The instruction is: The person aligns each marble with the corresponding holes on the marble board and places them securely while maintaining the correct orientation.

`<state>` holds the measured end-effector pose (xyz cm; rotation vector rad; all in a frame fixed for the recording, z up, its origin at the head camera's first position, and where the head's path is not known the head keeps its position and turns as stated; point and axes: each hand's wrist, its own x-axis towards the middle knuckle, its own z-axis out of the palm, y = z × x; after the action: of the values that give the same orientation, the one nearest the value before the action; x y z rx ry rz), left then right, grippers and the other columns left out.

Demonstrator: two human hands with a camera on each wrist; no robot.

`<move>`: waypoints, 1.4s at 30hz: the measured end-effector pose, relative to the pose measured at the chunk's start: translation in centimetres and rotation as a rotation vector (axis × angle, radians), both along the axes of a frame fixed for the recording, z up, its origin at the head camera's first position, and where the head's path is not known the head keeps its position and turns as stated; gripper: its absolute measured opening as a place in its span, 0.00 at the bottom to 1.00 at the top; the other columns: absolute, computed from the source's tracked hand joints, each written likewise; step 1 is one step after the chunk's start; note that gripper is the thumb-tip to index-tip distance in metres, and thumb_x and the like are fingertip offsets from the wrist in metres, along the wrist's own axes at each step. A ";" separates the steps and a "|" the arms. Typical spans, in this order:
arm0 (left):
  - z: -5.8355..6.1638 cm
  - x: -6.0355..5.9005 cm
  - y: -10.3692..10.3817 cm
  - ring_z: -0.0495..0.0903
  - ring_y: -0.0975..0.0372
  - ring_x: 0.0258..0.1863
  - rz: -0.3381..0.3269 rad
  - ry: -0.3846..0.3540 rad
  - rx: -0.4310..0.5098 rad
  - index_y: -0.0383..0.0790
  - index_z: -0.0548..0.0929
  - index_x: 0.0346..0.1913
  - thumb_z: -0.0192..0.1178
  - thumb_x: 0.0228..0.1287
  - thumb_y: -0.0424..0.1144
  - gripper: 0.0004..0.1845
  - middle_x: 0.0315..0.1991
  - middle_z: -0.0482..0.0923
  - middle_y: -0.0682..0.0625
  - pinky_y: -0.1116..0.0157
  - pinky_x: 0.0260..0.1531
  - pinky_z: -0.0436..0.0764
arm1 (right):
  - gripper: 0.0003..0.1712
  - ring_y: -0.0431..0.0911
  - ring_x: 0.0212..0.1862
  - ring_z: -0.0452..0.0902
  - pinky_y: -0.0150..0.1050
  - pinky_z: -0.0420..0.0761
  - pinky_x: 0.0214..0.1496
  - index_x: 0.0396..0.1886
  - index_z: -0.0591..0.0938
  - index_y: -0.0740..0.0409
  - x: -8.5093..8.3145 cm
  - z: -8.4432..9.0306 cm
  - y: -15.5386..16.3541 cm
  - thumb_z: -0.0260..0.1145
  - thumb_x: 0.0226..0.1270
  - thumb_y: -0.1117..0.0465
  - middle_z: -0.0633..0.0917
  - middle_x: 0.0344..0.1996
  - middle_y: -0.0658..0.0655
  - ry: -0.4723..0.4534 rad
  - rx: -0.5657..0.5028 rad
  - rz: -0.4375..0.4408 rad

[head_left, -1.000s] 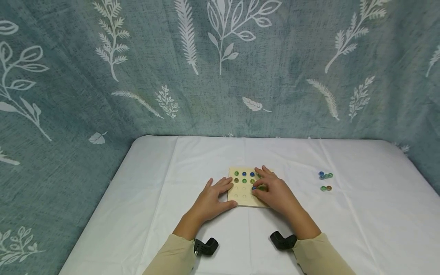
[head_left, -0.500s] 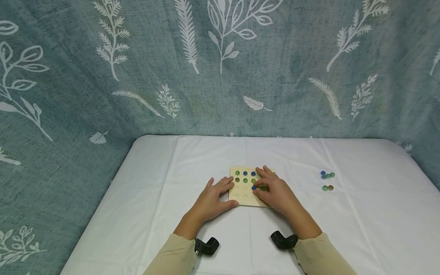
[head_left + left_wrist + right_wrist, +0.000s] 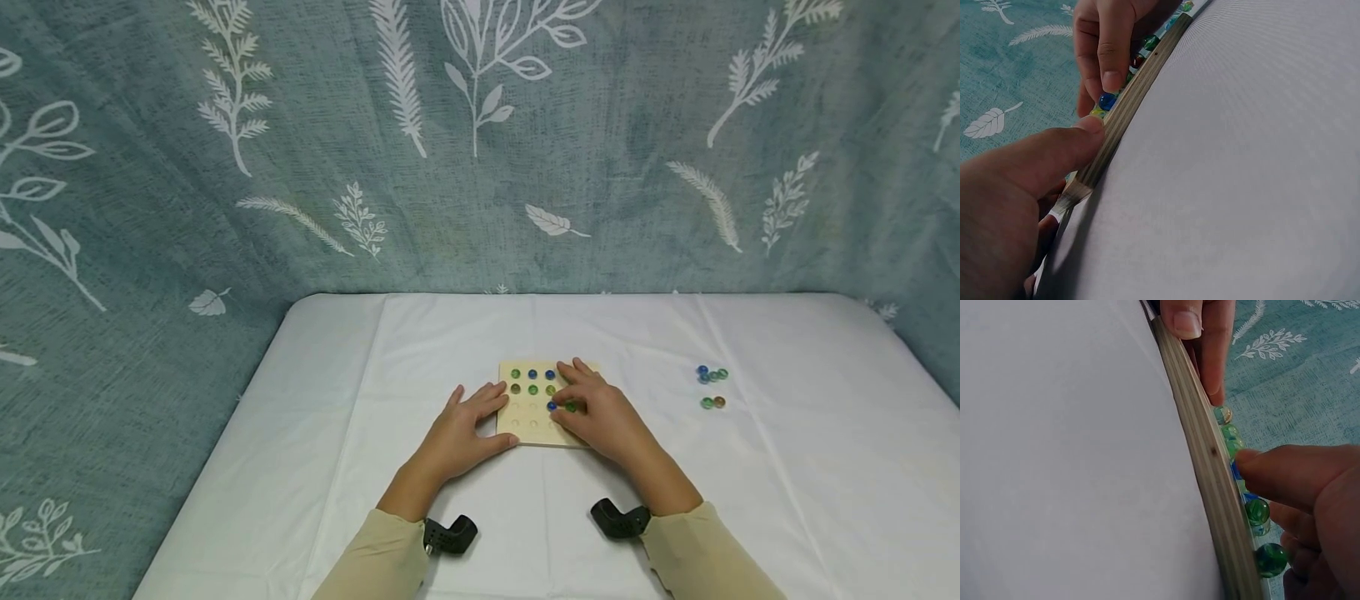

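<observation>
A pale wooden board [image 3: 534, 437] with rows of round hollows lies on the white cloth. Green, blue and brownish marbles fill the visible hollows of its two far rows. My left hand [image 3: 463, 429] rests at the board's left side, fingers spread along the edge and thumb on the near-left corner. Between thumb and index finger my right hand [image 3: 609, 423] pinches a blue marble [image 3: 552, 406] at a third-row hollow. Beside it a green marble [image 3: 571, 407] shows under the right hand, which hides the board's right part. In the left wrist view the blue marble [image 3: 1107, 101] sits under the right thumb tip.
To the right on the cloth lies a cluster of blue and green marbles [image 3: 713, 377]. Nearer me are a green marble [image 3: 707, 403] and a brown marble [image 3: 720, 402]. A patterned blue-green curtain [image 3: 480, 192] hangs behind the table [image 3: 337, 467]. Black devices [image 3: 619, 520] sit at both wrists.
</observation>
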<state>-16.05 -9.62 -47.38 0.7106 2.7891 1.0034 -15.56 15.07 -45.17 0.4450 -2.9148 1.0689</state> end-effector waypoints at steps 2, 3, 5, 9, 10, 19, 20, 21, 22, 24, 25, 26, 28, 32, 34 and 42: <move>0.0 0.0 0.0 0.59 0.65 0.75 0.005 -0.001 -0.001 0.47 0.73 0.70 0.68 0.59 0.57 0.37 0.74 0.62 0.61 0.56 0.80 0.42 | 0.12 0.57 0.77 0.53 0.64 0.61 0.73 0.44 0.88 0.54 0.0 0.2 0.1 0.72 0.62 0.57 0.68 0.72 0.58 0.006 -0.007 0.001; 0.0 0.0 0.0 0.59 0.65 0.75 0.007 -0.002 -0.002 0.48 0.73 0.70 0.68 0.59 0.57 0.37 0.73 0.62 0.61 0.56 0.80 0.42 | 0.12 0.57 0.77 0.53 0.64 0.61 0.73 0.44 0.88 0.54 0.0 0.3 0.2 0.72 0.62 0.57 0.68 0.72 0.58 0.008 -0.010 0.000; 0.0 -0.1 0.0 0.59 0.65 0.75 0.010 -0.001 -0.003 0.48 0.73 0.69 0.68 0.59 0.57 0.37 0.73 0.63 0.61 0.56 0.80 0.42 | 0.12 0.57 0.77 0.54 0.64 0.62 0.73 0.45 0.88 0.55 0.0 0.4 0.4 0.72 0.62 0.57 0.69 0.72 0.57 0.009 -0.021 -0.007; 0.0 0.0 0.1 0.59 0.65 0.75 0.014 0.000 -0.003 0.47 0.74 0.69 0.69 0.58 0.56 0.37 0.73 0.63 0.61 0.56 0.79 0.43 | 0.12 0.56 0.77 0.54 0.62 0.62 0.74 0.45 0.88 0.55 0.0 0.9 1.0 0.71 0.64 0.57 0.69 0.72 0.57 -0.010 -0.051 -0.034; 0.0 0.0 0.1 0.59 0.64 0.74 0.015 0.000 -0.002 0.47 0.74 0.69 0.69 0.58 0.55 0.37 0.73 0.63 0.60 0.56 0.79 0.43 | 0.12 0.56 0.77 0.54 0.62 0.62 0.74 0.46 0.87 0.55 0.0 1.0 1.2 0.70 0.65 0.57 0.70 0.72 0.56 -0.021 -0.059 -0.044; 0.0 0.2 0.1 0.59 0.65 0.75 0.015 -0.009 0.010 0.46 0.74 0.69 0.70 0.58 0.55 0.37 0.73 0.63 0.60 0.57 0.79 0.42 | 0.18 0.56 0.75 0.59 0.62 0.63 0.72 0.53 0.84 0.58 -0.3 2.2 4.8 0.66 0.69 0.53 0.73 0.69 0.56 -0.069 -0.066 -0.189; 0.0 0.2 0.1 0.59 0.65 0.75 0.015 -0.009 0.010 0.46 0.74 0.69 0.70 0.57 0.55 0.37 0.73 0.63 0.60 0.57 0.79 0.42 | 0.19 0.57 0.75 0.60 0.63 0.63 0.72 0.54 0.84 0.58 -0.3 2.3 5.4 0.65 0.70 0.52 0.73 0.69 0.57 -0.062 -0.066 -0.206; -0.1 0.2 0.1 0.59 0.65 0.75 0.017 -0.010 0.009 0.47 0.74 0.69 0.70 0.57 0.55 0.37 0.73 0.63 0.60 0.57 0.79 0.42 | 0.19 0.58 0.74 0.60 0.64 0.64 0.71 0.54 0.83 0.58 -0.4 2.3 6.1 0.65 0.70 0.52 0.73 0.69 0.57 -0.055 -0.065 -0.228; -0.1 0.2 0.1 0.59 0.65 0.75 0.018 -0.010 0.007 0.47 0.74 0.69 0.70 0.57 0.55 0.37 0.73 0.63 0.60 0.57 0.80 0.42 | 0.20 0.58 0.74 0.61 0.65 0.64 0.71 0.55 0.83 0.58 -0.4 2.3 6.7 0.64 0.70 0.51 0.73 0.69 0.57 -0.048 -0.068 -0.249; -0.1 0.2 0.1 0.59 0.65 0.75 0.020 -0.009 0.003 0.47 0.74 0.69 0.70 0.57 0.55 0.37 0.73 0.63 0.61 0.57 0.80 0.42 | 0.22 0.59 0.74 0.61 0.66 0.65 0.69 0.56 0.82 0.59 -0.4 2.2 7.9 0.63 0.71 0.49 0.73 0.69 0.58 -0.037 -0.078 -0.286; -0.2 0.3 0.1 0.59 0.65 0.75 0.021 -0.009 0.001 0.47 0.74 0.69 0.70 0.57 0.56 0.37 0.73 0.63 0.61 0.57 0.80 0.42 | 0.23 0.60 0.74 0.61 0.66 0.65 0.69 0.57 0.82 0.59 -0.3 2.1 8.5 0.63 0.71 0.48 0.73 0.69 0.59 -0.031 -0.087 -0.304; -0.2 0.2 0.1 0.59 0.65 0.75 0.021 -0.008 -0.002 0.47 0.74 0.69 0.70 0.57 0.56 0.37 0.73 0.63 0.61 0.57 0.80 0.42 | 0.24 0.60 0.73 0.61 0.66 0.65 0.69 0.58 0.82 0.59 -0.3 2.1 9.0 0.62 0.72 0.47 0.73 0.69 0.59 -0.027 -0.094 -0.324; -0.2 0.3 0.1 0.59 0.65 0.75 0.022 -0.006 -0.005 0.47 0.74 0.69 0.69 0.57 0.56 0.37 0.73 0.63 0.61 0.57 0.80 0.42 | 0.27 0.62 0.73 0.60 0.66 0.65 0.69 0.59 0.81 0.60 -0.2 2.0 9.8 0.61 0.72 0.45 0.73 0.69 0.60 -0.025 -0.110 -0.365; -0.1 0.3 0.1 0.59 0.65 0.75 0.020 -0.002 -0.005 0.47 0.74 0.69 0.69 0.58 0.56 0.37 0.73 0.63 0.61 0.57 0.80 0.42 | 0.29 0.63 0.73 0.59 0.66 0.64 0.69 0.62 0.79 0.58 -0.1 1.9 11.2 0.60 0.72 0.44 0.72 0.69 0.60 -0.027 -0.120 -0.457; -0.1 0.3 0.1 0.59 0.65 0.75 0.019 -0.001 -0.003 0.47 0.74 0.69 0.69 0.58 0.56 0.37 0.73 0.63 0.60 0.56 0.80 0.42 | 0.29 0.64 0.73 0.59 0.66 0.64 0.69 0.64 0.78 0.57 -0.1 1.8 11.8 0.61 0.72 0.45 0.72 0.70 0.61 -0.028 -0.121 -0.504; 0.1 0.2 0.2 0.59 0.65 0.75 0.015 -0.004 0.002 0.47 0.74 0.69 0.69 0.58 0.56 0.37 0.73 0.63 0.60 0.56 0.80 0.42 | 0.30 0.66 0.70 0.62 0.67 0.67 0.67 0.69 0.74 0.53 0.1 1.0 13.6 0.60 0.72 0.46 0.68 0.71 0.67 -0.080 -0.130 -0.671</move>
<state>-15.86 -9.37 -47.27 0.6881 2.7944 1.0087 -15.45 28.68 -44.17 -0.5536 -2.6800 1.1461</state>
